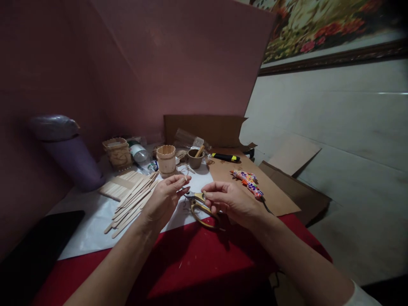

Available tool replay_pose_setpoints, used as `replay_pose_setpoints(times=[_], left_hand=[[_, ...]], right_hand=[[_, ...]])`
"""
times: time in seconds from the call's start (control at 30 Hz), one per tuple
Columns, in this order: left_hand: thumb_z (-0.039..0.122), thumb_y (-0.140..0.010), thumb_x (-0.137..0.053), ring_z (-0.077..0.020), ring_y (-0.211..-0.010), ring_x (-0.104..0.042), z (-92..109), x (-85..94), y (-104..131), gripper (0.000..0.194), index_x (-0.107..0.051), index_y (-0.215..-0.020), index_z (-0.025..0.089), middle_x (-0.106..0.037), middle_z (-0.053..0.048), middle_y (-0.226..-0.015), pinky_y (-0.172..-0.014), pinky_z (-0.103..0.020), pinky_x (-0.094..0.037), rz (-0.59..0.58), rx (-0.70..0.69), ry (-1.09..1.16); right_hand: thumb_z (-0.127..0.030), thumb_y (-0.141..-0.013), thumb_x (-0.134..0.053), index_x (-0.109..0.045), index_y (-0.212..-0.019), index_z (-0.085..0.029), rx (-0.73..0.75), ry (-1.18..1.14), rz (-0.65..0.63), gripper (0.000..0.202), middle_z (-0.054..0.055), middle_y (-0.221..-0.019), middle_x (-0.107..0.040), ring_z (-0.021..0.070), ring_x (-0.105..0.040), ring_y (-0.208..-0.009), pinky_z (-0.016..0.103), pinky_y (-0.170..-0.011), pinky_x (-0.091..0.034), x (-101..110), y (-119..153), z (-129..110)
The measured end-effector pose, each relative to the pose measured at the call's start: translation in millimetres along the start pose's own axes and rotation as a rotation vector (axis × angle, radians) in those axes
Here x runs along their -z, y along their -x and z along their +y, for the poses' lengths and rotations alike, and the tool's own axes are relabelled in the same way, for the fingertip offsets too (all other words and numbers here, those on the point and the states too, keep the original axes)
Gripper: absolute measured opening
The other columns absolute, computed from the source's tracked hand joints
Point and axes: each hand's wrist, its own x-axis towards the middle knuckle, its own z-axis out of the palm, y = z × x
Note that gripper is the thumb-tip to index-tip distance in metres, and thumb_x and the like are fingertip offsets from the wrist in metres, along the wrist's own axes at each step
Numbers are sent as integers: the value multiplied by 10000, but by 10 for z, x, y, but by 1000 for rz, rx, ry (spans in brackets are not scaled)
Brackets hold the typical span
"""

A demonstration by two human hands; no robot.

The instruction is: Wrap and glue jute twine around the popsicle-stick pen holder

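Observation:
My left hand (166,194) is closed in a pinch, with a tiny pale piece at its fingertips that is too small to name. My right hand (230,199) faces it a short way off, thumb and fingers pressed together on something small that I cannot make out. Below and between the hands lies a pair of scissors (198,209) with gold-coloured handles, partly hidden by my right fingers. Left of my left hand, a loose pile of wooden craft sticks (134,206) spreads over white paper (92,233). Just beyond my left hand stands a wooden cup with a scalloped rim (166,160).
A brown pot (195,161), a second scalloped cup (117,154) and a clear bottle (139,154) stand farther back. On the cardboard (274,195) lie a black-and-yellow utility knife (225,157) and a patterned glue gun (251,185). A purple tumbler (72,157) stands at left.

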Motion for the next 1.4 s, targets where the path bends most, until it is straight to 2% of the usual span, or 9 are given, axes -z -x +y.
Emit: replay_pose_setpoints(times=[0.37, 0.57, 0.7, 0.9, 1.07, 1.2, 1.4], left_hand=[[237, -666, -768, -172, -911, -518, 10, -22, 23, 158, -726, -764, 120, -624, -70, -919, -832, -298, -402, 9, 13, -25], [248, -671, -765, -166, -878, -519, -20, -11, 4, 156, -721, -754, 123, -624, -67, -914, -815, -301, -393, -17, 26, -33], [271, -644, -782, -169, -834, -531, -46, -40, 13, 187, -718, -735, 120, -634, -77, -923, -802, -316, -388, -23, 50, -58], [297, -653, -779, -165, -775, -542, -49, -101, 64, 196, -712, -724, 126, -648, -70, -868, -785, -327, -380, -77, 81, -100], [306, -649, -782, -157, -745, -541, -42, -104, 68, 201, -702, -708, 132, -653, -66, -846, -761, -315, -380, -90, 80, -109], [302, -659, -775, -151, -731, -539, -52, -95, 62, 192, -702, -719, 135, -651, -59, -834, -757, -311, -385, -103, 79, -101], [291, -698, -747, -180, -761, -575, -54, -92, 60, 183, -708, -766, 126, -664, -75, -825, -766, -328, -393, -132, 77, -115]], right_hand=[[-193, -740, -739, -626, -808, -117, -31, -195, 8, 152, 14, -642, -653, 64, -609, -539, 131, -490, -480, -62, 157, -8], [-202, -749, -736, -609, -802, -109, -14, -207, 24, 166, 60, -751, -694, 88, -655, -613, 135, -496, -498, -37, 154, 25], [-224, -728, -763, -594, -809, -124, 11, -208, 26, 212, 31, -735, -686, 69, -637, -564, 126, -466, -484, -34, 123, 61], [-330, -734, -760, -577, -817, -154, 144, -128, 83, 268, 11, -675, -678, 83, -620, -504, 146, -402, -467, -79, 100, 94], [-269, -727, -747, -580, -843, -164, 182, -77, 114, 228, -14, -672, -658, 63, -583, -478, 156, -423, -478, -130, 117, 87], [-226, -714, -719, -590, -839, -162, 220, 53, 195, 190, -41, -601, -615, 60, -547, -441, 164, -411, -474, -172, 128, 72], [-238, -686, -727, -589, -910, -156, 321, 169, 321, 276, -43, -642, -593, 84, -572, -475, 194, -406, -497, -219, 139, 60]])
